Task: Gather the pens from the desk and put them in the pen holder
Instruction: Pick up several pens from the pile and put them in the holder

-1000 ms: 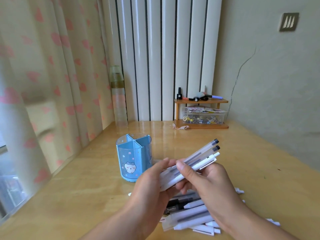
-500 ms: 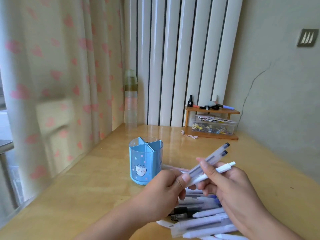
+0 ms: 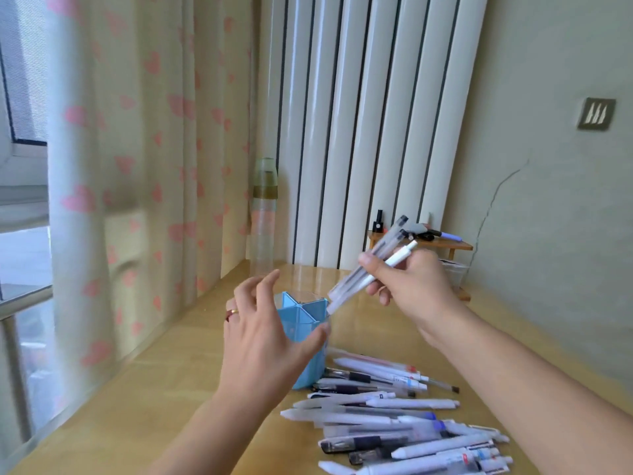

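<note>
A blue pen holder (image 3: 301, 311) with divided compartments stands on the wooden desk (image 3: 144, 399). My left hand (image 3: 263, 334) curls around its near side with fingers spread; whether it touches the holder I cannot tell. My right hand (image 3: 411, 286) grips a bundle of pens (image 3: 368, 267), white and translucent, tilted with their lower tips just above the holder's right rim. A pile of loose pens (image 3: 394, 416) lies on the desk to the right of the holder, in front of me.
A tall clear bottle (image 3: 264, 214) stands at the desk's back left by the pink-heart curtain (image 3: 137, 166). A small wooden shelf (image 3: 442, 243) with small items sits at the back right against the radiator. The wall runs along the right.
My left hand let go of the pen bundle and moved to the holder. My right hand carried the bundle up and toward the holder's rim. The camera came closer.
</note>
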